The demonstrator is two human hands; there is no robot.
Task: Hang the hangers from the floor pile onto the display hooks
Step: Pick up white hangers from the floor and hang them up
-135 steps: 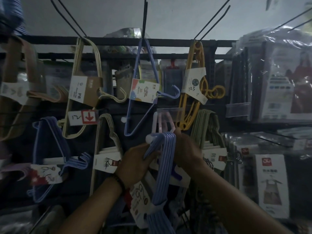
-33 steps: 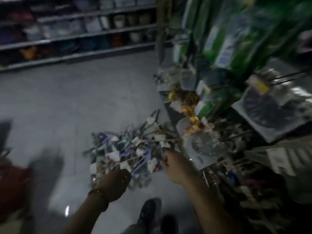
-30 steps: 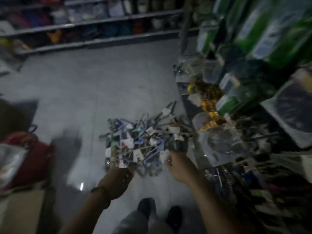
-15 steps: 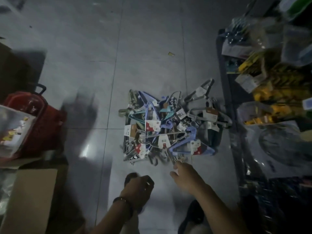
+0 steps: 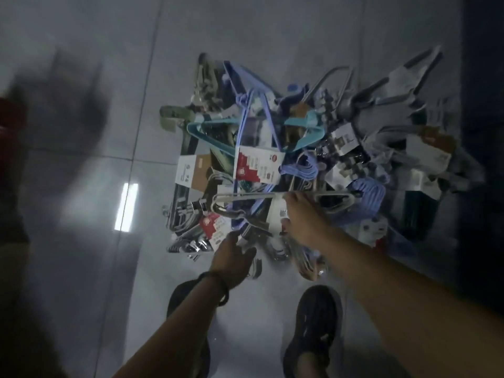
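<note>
A tangled pile of hangers (image 5: pixel 313 148) lies on the grey tiled floor, in blue, teal, grey, olive and metal bundles with paper labels. My right hand (image 5: pixel 302 216) grips a grey hanger bundle (image 5: pixel 245 199) at its white label, near the front of the pile. My left hand (image 5: pixel 231 257) reaches into the pile's near edge with fingers spread, touching metal hangers (image 5: pixel 191 241) and holding nothing. The display hooks are out of view.
My two dark shoes (image 5: pixel 313 328) stand just in front of the pile. A dark shelf base (image 5: pixel 482 132) runs along the right edge. A red object (image 5: pixel 8 113) sits at the far left. The glossy floor (image 5: pixel 81 241) reflects a ceiling light.
The view swung from the hook wall down to the floor pile. Both hands dropped to the pile; my right hand took hold of a grey hanger bundle and my left hand opened.
</note>
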